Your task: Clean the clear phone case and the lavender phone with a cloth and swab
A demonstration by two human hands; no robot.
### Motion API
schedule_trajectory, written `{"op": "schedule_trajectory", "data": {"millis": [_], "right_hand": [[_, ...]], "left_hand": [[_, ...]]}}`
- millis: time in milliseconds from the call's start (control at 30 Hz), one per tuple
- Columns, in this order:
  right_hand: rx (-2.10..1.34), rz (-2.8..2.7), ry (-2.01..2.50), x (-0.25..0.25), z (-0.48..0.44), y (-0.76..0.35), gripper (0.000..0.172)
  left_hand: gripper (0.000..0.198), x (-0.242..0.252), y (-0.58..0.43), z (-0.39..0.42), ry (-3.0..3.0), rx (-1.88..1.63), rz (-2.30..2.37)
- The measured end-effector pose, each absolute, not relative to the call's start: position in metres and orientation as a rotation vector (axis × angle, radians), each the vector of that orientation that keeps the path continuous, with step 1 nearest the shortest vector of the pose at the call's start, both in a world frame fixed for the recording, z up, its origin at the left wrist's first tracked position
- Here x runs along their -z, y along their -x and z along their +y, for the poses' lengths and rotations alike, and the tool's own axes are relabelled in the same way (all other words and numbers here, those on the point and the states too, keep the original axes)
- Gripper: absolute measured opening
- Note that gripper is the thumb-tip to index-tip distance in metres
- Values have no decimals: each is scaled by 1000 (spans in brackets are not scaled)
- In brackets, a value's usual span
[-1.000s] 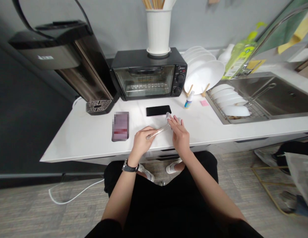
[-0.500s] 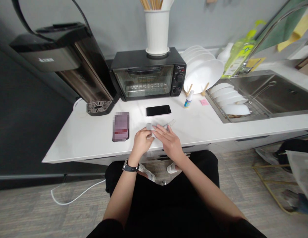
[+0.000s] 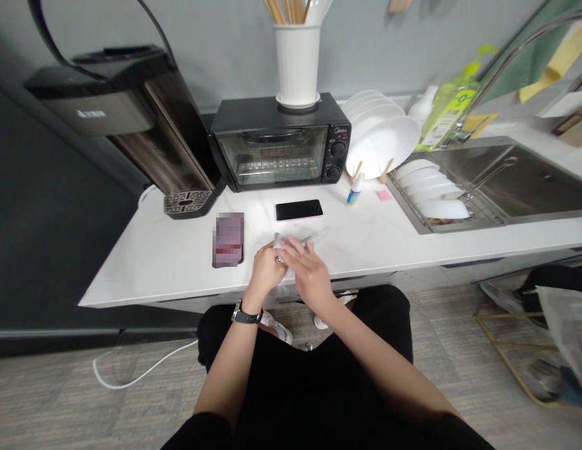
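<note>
Before grey wall (image 3: 375, 50), over white counter (image 3: 178, 253), left hand (image 3: 267, 267) grips a clear rod (image 3: 320, 235), right hand (image 3: 310, 274) seemingly a wipe (image 3: 277, 240).

The slim rod (image 3: 316, 238) is clear and smooth, glass or plastic I cannot tell, and the pale wipe (image 3: 277, 239) against it looks thin and matt, like paper or cloth. The white desk (image 3: 178, 262) looks smooth and faintly glossy, like polished stone, and the phone (image 3: 299, 210) has a glossy black screen. The oven (image 3: 276, 106) pairs a glass door (image 3: 267, 159) with a dark, low-sheen casing, the plates (image 3: 384, 147) are smooth and glossy, the sticks (image 3: 291, 11) look like plain wood, and the sink (image 3: 544, 187) is of dull-shining metal
</note>
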State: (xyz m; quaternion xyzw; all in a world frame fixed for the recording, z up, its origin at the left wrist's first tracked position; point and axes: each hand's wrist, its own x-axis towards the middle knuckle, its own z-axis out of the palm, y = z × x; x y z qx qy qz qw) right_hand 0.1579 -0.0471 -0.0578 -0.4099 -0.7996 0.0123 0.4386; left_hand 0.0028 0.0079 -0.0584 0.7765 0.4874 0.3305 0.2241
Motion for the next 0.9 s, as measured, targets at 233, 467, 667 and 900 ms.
{"op": "schedule_trajectory", "data": {"millis": [233,467,667,900], "right_hand": [[3,-2112,888,64,-54,-158,65],[58,-1931,1135,62,-32,-217,74],[34,-1833,1211,61,-22,-223,82],[-17,-2030,1029,57,-50,-161,68]], "left_hand": [[20,65,1,11,-2227,-773,1489],[22,46,-6,4,-2114,-950,1175],[23,46,-8,4,-2065,-963,1179],[19,54,-4,7,-2148,-877,1387]]}}
